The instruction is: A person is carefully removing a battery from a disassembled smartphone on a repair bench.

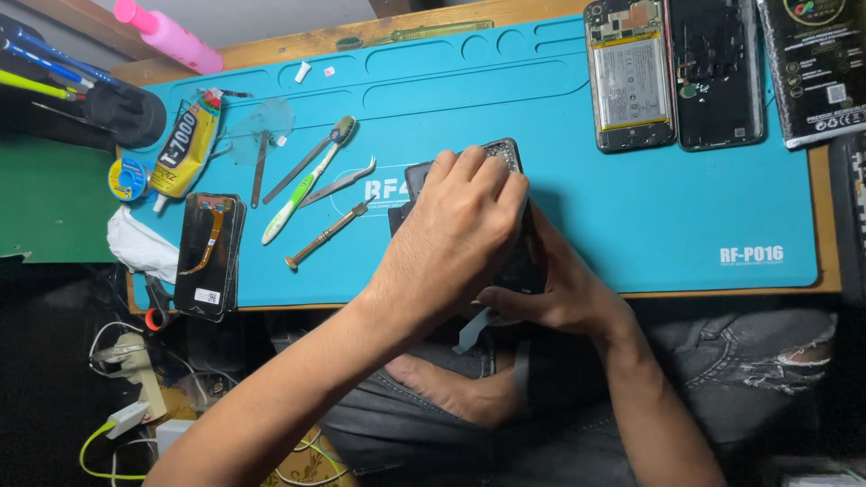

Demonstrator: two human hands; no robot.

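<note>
Where hands (505, 261) meet, dark phone (505, 158), yellow tube (187, 149)

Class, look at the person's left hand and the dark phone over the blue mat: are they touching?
Touching. The head view shows the left hand lying over the dark phone, fingers pressed on its upper end, no gap visible.

Lying across a wooden desk (298, 41): a blue silicone work mat (631, 216); resting on that mat, a glue tube (185, 149), a toothbrush (307, 180), curved tweezers (338, 183), a small screwdriver (327, 234) and a thin metal pry tool (260, 169); sitting at the left edge, a dark screen panel with an orange ribbon cable (209, 255); lying at the far right, an opened phone showing its battery (629, 77) beside a black back frame (715, 72); leaning off the back corner, a pink bottle (169, 34).
</note>
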